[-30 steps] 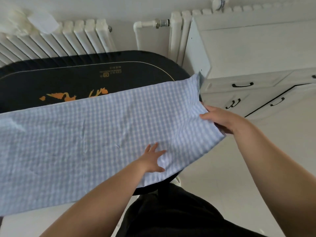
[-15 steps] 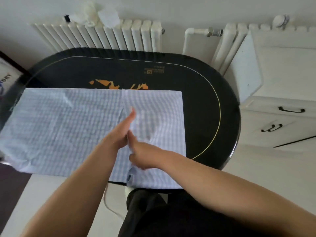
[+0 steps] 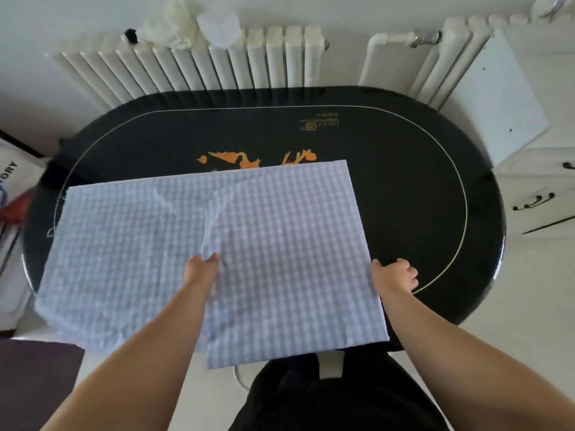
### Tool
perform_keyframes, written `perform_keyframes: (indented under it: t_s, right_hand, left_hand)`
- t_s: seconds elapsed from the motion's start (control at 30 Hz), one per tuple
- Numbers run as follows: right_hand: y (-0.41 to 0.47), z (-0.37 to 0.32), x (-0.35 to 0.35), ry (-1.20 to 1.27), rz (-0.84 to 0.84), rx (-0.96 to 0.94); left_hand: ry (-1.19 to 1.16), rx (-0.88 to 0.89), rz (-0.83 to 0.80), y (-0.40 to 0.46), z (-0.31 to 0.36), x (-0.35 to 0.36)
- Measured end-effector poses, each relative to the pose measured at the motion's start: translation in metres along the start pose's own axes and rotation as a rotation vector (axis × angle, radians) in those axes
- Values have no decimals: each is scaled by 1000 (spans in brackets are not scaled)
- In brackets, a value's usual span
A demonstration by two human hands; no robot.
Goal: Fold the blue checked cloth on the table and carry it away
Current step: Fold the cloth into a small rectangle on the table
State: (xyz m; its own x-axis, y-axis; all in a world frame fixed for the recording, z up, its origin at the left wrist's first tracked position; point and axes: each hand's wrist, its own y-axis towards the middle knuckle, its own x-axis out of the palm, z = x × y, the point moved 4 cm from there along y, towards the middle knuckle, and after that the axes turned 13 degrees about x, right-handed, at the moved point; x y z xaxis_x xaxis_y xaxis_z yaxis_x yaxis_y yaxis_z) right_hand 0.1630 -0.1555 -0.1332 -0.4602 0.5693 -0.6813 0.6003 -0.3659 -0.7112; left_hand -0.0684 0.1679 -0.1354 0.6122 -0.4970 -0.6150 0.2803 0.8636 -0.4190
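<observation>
Left hand (image 3: 202, 269) pinches the folded blue checked cloth's (image 3: 289, 259) edge; right hand (image 3: 393, 275), seemingly curled, grips its side.

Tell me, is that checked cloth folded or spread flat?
Partly folded: the blue checked cloth's right part lies doubled over, left hand at the flap's edge.

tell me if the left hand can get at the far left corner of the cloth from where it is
Probably yes. The left hand sits at the folded flap's edge mid-cloth, and the blue checked cloth lies flat and bare out to that corner, with nothing in between. It would mean a long stretch across the table.
</observation>
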Motion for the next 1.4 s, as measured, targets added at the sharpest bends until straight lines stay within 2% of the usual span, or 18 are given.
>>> perform_keyframes:
  t_s: [0.1, 0.17, 0.23, 0.4, 0.53, 0.63, 0.73, 0.83, 0.9, 1.0, 1.07, 1.13, 1.23, 1.33, 1.4]
  right_hand:
    - [0, 11, 14, 82, -129, 51]
    - [-1, 12, 14, 50, -132, 32]
    - [-6, 7, 10, -11, -138, -7]
    - [-4, 2, 7, -17, -277, -32]
    - [-2, -15, -11, 32, -130, -213]
    - [2, -43, -39, 106, 2, -357]
    - [10, -76, -69, 158, 126, -469]
    - [33, -96, -95, 210, 268, -492]
    - [55, -98, -111, 225, 328, -449]
    - [77, -89, -119, 9, 317, -337]
    - [70, -82, -100, -270, 235, -399]
    - [48, -76, -64, -409, 85, -548]
    - [5, -67, -18, -404, -147, -713]
    - [-50, -72, 4, -338, -85, -1078]
    - [-91, -74, 17, -292, -85, -1300]
  left_hand:
    - [-127, -134, -72, 8, -15, 9]
    - [-128, -149, -86, 11, -20, 15]
    - [-98, -131, -56, 12, -21, 17]
    - [-87, -169, 9, 9, -25, 23]
    - [-106, -144, 47, -1, -15, 36]
    - [-170, -113, -31, -7, 6, 62]
    - [-314, -157, -98, -1, 23, 96]
    - [-551, -207, -196, -9, 55, 127]
    - [-619, -218, -296, -11, 75, 151]
    - [-497, -145, -376, 10, 67, 189]
    - [-334, -63, -337, -1, 79, 184]
    - [-131, 109, -267, -25, 108, 158]
    - [66, 392, -181, -37, 133, 119]
    - [173, 591, -67, -43, 153, 55]
    - [210, 580, 86, -35, 144, 2]
